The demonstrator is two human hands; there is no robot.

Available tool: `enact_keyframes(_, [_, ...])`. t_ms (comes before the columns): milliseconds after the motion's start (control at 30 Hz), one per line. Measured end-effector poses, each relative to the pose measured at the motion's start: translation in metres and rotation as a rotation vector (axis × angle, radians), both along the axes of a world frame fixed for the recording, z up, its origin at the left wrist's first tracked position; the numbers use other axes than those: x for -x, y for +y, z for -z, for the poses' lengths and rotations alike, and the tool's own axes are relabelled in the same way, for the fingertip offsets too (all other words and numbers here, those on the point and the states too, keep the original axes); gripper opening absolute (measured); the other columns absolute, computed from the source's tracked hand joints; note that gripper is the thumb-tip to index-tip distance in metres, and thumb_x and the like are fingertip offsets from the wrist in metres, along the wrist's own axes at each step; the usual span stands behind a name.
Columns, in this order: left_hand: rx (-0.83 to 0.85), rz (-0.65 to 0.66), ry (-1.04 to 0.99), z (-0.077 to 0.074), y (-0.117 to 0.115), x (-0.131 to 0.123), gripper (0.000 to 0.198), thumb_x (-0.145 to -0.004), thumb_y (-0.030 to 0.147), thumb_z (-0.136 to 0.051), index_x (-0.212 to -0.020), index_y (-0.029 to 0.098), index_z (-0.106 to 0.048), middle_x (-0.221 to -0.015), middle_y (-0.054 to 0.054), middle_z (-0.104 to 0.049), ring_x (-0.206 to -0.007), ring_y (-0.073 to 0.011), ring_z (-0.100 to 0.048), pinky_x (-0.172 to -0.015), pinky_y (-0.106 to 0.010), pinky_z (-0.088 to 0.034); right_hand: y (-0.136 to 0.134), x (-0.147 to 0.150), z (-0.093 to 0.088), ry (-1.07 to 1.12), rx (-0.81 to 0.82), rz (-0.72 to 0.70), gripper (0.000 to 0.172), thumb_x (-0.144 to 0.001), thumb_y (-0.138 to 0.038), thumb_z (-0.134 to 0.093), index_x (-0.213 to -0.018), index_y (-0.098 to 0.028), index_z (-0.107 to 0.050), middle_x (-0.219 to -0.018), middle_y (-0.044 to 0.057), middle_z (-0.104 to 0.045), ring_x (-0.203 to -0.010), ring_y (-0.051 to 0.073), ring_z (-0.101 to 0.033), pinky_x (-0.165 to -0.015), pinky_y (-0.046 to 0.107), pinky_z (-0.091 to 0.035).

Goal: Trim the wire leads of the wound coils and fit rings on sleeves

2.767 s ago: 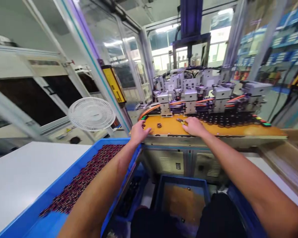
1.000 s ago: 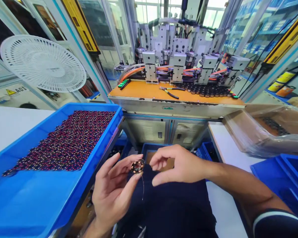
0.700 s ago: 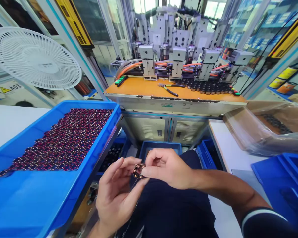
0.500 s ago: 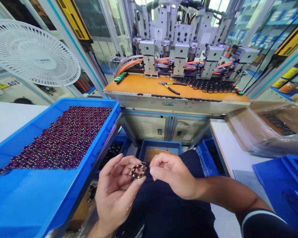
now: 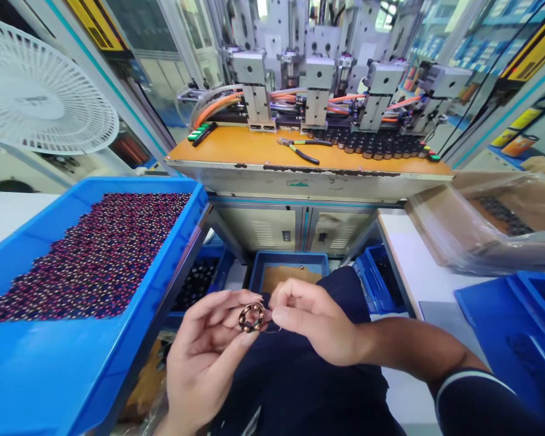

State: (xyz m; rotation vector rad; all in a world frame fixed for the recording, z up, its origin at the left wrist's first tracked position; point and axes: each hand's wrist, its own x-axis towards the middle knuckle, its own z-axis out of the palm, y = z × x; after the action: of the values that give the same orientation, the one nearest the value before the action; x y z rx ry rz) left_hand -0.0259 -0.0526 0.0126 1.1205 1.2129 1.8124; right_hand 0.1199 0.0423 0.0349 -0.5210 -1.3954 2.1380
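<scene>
A small ring-shaped motor stator with copper windings [image 5: 243, 318] is held upright between the thumb and fingers of my left hand [image 5: 204, 354], its open centre facing me. Thin wire ends [image 5: 275, 329] stick out from its right side. Close against that side, my right hand [image 5: 315, 318] has its thumb and forefinger pinched together at the wires. Whether one wire or several lie in that pinch is too small to make out. Both hands are above my lap.
Left stands a blue tray [image 5: 95, 378] with many small dark-and-red parts. Ahead, an orange bench [image 5: 236, 149] carries pliers [image 5: 300, 151] and rows of black cylinders [image 5: 367, 145] below a machine. A cardboard box [image 5: 431, 233] sits right; a blue bin [image 5: 290, 259] lies low between cabinets. A fan [image 5: 40, 97] stands left.
The view has shifted slightly. The stator has turned a little in my left hand, and my right fingertips are nearer to it. Wire ends now show below the right fingertips.
</scene>
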Motion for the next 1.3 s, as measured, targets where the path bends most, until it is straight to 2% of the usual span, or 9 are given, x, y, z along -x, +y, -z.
enact_keyframes(100, [0.035,0.058,-0.039,0.003,0.0,0.005,0.031,-0.08,0.007,-0.071,-0.104,0.028,-0.071,-0.112,-0.003,-0.073,-0.087,-0.0152,-0.074,-0.078,-0.022,-0.062,0.005,-0.007,-0.001,-0.027,-0.05,-0.057,0.045,-0.081,-0.056,-0.073,-0.077,-0.016,-0.052,-0.077,0.0,-0.055,-0.073,0.012,-0.051,-0.068,0.026,-0.042])
enact_keyframes(267, [0.089,0.17,-0.057,0.008,0.004,0.007,0.037,-0.075,0.014,-0.077,-0.108,0.028,-0.072,-0.121,-0.006,-0.068,-0.102,-0.0199,-0.07,-0.083,-0.025,-0.06,0.019,-0.012,-0.012,-0.074,-0.106,-0.08,0.043,-0.079,-0.054,-0.075,-0.081,-0.016,-0.055,-0.077,0.0,-0.061,-0.069,0.011,-0.055,-0.067,0.025,-0.044])
enact_keyframes(433, [0.153,0.118,-0.049,0.014,0.006,0.003,0.032,-0.072,0.011,-0.078,-0.1,0.028,-0.074,-0.113,-0.005,-0.068,-0.109,-0.0204,-0.065,-0.086,-0.026,-0.058,0.023,-0.008,-0.014,-0.169,-0.202,-0.088,0.03,-0.08,-0.039,-0.075,-0.074,-0.015,-0.058,-0.069,-0.002,-0.06,-0.065,0.01,-0.053,-0.061,0.023,-0.043])
enact_keyframes(533, [0.183,0.111,-0.097,0.011,0.006,0.001,0.03,-0.072,0.013,-0.079,-0.098,0.026,-0.075,-0.11,-0.006,-0.07,-0.101,-0.0202,-0.068,-0.082,-0.027,-0.059,0.024,-0.007,-0.014,-0.144,-0.158,-0.083,0.028,-0.081,-0.037,-0.072,-0.073,-0.015,-0.057,-0.07,-0.002,-0.06,-0.066,0.01,-0.055,-0.062,0.023,-0.045])
enact_keyframes(700, [0.175,0.168,-0.187,-0.001,0.009,-0.002,0.023,-0.072,0.017,-0.08,-0.093,0.025,-0.076,-0.102,-0.006,-0.071,-0.069,-0.0128,-0.069,-0.066,-0.023,-0.06,0.029,-0.012,-0.017,-0.168,-0.158,-0.048,0.023,-0.082,-0.033,-0.07,-0.073,-0.015,-0.058,-0.067,-0.004,-0.058,-0.063,0.008,-0.051,-0.061,0.023,-0.042])
enact_keyframes(800, [0.162,0.17,-0.168,-0.002,0.01,-0.002,0.023,-0.073,0.016,-0.079,-0.094,0.025,-0.076,-0.103,-0.005,-0.071,-0.07,-0.0122,-0.069,-0.068,-0.023,-0.06,0.03,-0.016,-0.02,-0.212,-0.153,-0.041,0.028,-0.079,-0.036,-0.076,-0.073,-0.014,-0.059,-0.065,-0.004,-0.057,-0.061,0.008,-0.049,-0.059,0.022,-0.039])
enact_keyframes(967, [0.167,0.162,-0.152,0.001,0.01,-0.003,0.025,-0.074,0.014,-0.078,-0.096,0.027,-0.076,-0.105,-0.005,-0.071,-0.092,-0.0153,-0.069,-0.077,-0.021,-0.059,0.024,-0.016,-0.018,-0.149,-0.157,-0.142,0.027,-0.079,-0.035,-0.076,-0.075,-0.013,-0.061,-0.073,0.0,-0.064,-0.066,0.01,-0.055,-0.063,0.022,-0.044])
enact_keyframes(1133, [0.18,0.215,-0.191,-0.002,0.008,-0.001,0.022,-0.075,0.017,-0.078,-0.095,0.026,-0.076,-0.104,-0.003,-0.07,-0.07,-0.0098,-0.069,-0.069,-0.019,-0.059,0.03,-0.025,-0.015,-0.219,-0.233,-0.18,0.024,-0.081,-0.033,-0.074,-0.076,-0.013,-0.061,-0.071,-0.002,-0.06,-0.066,0.009,-0.052,-0.064,0.023,-0.044])
enact_keyframes(1300, [0.234,0.24,-0.198,-0.006,0.007,0.001,0.026,-0.073,0.019,-0.08,-0.098,0.026,-0.076,-0.104,-0.005,-0.072,-0.069,-0.0132,-0.071,-0.067,-0.022,-0.06,0.055,-0.033,-0.027,-0.283,-0.472,-0.218,0.022,-0.083,-0.034,-0.073,-0.084,-0.014,-0.065,-0.078,0.0,-0.061,-0.07,0.011,-0.055,-0.067,0.024,-0.046])
